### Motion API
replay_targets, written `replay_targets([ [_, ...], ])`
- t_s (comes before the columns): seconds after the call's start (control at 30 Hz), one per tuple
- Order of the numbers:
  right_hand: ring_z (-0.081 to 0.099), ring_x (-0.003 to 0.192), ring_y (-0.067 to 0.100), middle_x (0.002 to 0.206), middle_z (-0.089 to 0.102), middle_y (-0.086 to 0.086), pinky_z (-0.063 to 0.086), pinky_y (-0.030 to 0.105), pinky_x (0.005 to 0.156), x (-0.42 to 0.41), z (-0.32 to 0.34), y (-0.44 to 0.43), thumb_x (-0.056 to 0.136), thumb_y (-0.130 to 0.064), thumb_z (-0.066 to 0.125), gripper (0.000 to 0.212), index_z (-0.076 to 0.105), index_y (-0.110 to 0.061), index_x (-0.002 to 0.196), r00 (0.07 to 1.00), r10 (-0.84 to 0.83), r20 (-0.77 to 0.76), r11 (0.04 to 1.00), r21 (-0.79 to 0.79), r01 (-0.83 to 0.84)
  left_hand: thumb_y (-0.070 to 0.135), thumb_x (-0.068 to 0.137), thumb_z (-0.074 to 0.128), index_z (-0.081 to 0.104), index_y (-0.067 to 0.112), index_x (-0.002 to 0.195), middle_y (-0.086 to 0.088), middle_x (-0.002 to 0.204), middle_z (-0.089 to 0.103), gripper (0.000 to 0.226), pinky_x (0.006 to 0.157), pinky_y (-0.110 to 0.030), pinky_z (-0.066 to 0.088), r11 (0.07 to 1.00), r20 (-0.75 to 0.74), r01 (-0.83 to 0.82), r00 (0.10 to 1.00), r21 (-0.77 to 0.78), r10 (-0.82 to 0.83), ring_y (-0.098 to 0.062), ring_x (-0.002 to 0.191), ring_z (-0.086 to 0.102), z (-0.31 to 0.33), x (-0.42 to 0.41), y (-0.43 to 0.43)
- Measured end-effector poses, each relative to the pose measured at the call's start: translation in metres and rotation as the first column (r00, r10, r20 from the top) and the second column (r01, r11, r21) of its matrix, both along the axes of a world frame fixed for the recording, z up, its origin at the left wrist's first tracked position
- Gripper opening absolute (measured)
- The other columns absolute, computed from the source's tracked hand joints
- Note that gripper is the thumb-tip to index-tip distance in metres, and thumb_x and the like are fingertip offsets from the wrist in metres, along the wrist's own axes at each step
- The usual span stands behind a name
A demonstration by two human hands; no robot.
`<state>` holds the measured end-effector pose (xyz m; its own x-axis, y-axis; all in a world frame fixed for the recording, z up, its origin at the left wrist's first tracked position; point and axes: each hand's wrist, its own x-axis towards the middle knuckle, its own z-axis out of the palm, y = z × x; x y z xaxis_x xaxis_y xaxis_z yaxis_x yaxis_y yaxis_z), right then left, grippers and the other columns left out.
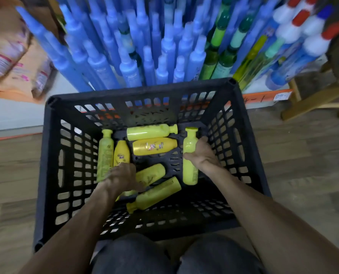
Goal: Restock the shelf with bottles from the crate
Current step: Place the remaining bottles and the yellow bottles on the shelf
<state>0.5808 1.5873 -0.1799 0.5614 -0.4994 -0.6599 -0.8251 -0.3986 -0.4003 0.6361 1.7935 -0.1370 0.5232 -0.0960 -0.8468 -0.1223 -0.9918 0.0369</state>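
Inside the black crate (pixel 144 90), seven yellow bottles are seen lying on their sides on the perforated bottom. At the crate's right wall, one lime bottle (pixel 190 171) is laid lengthwise with its cap pointed toward the shelf. It is gripped about its middle by the right hand (pixel 201 153), with the thumb laid across its left flank and the fingers wrapped over the side nearer the wall.

The left hand (pixel 121 178) is lowered onto the bottles at the left of the crate, where the base of a golden bottle (pixel 121 153) and part of a slanted bottle (pixel 150 174) are covered by it. Its fingers are bent and blurred, and whether anything is actually held cannot be told. A pale lime bottle (pixel 105 155) is set against the left wall, just beside the golden one. Two more are laid crosswise at the far end, a plain bottle (pixel 151 131) touching a labelled bottle (pixel 154 146) just on its near side. A last bottle (pixel 158 191) is angled just below the slanted one.

Beyond the crate, the shelf (pixel 263 98) is packed with upright blue bottles (pixel 129 66), green bottles (pixel 220 60) and white bottles (pixel 313 44) capped in red and blue. Wood-patterned floor (pixel 303 155) is seen round the crate, and knees in dark cloth (pixel 133 254) at the bottom edge.
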Motion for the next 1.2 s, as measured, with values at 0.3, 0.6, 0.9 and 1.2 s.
replay_targets([
  [0.3,0.054,0.117,0.034,0.129,0.049,0.015,0.044,0.038,0.089,-0.042,0.307,0.012,0.083,-0.024,0.071,0.057,0.036,-0.006,0.125,0.982,0.020,0.186,1.000,-0.023,-0.015,0.051,0.072,0.074,0.053,0.014,0.125,-0.001,0.126,0.058,0.067,0.092,-0.033,0.048,0.981,0.165,0.181,0.968,0.068,-0.190,-0.021,0.118,0.057,0.301,-0.013,-0.016],
  [0.6,0.061,0.109,0.028,0.121,0.056,0.008,0.049,0.036,0.079,-0.071,0.681,-0.015,0.081,-0.028,0.070,0.058,0.037,-0.013,0.126,0.935,0.044,0.353,0.996,-0.094,-0.011,0.053,0.067,0.075,0.050,0.017,0.118,-0.002,0.123,0.056,0.067,0.091,-0.032,0.048,0.977,0.354,0.157,0.930,-0.143,-0.098,-0.022,0.114,0.058,0.697,-0.018,-0.069],
  [0.9,0.062,0.106,0.034,0.120,0.057,0.014,0.049,0.036,0.080,-0.056,0.907,-0.087,0.080,-0.027,0.074,0.065,0.037,-0.009,0.130,0.783,0.060,0.619,0.972,-0.216,0.097,0.042,0.065,0.081,0.049,0.015,0.122,-0.009,0.114,0.063,0.071,0.081,-0.034,0.051,0.806,0.591,0.201,0.778,-0.556,0.214,-0.029,0.102,0.061,0.938,-0.021,-0.132],
  [1.2,0.061,0.098,0.033,0.107,0.057,0.011,0.044,0.034,0.070,-0.059,0.984,-0.136,0.080,-0.018,0.074,0.049,0.042,-0.007,0.115,0.675,-0.032,0.737,0.948,-0.191,0.254,0.036,0.062,0.082,0.041,0.013,0.124,-0.004,0.101,0.059,0.078,0.075,-0.035,0.050,0.651,0.597,0.222,0.674,-0.726,0.436,-0.027,0.091,0.060,1.009,-0.030,-0.174],
])
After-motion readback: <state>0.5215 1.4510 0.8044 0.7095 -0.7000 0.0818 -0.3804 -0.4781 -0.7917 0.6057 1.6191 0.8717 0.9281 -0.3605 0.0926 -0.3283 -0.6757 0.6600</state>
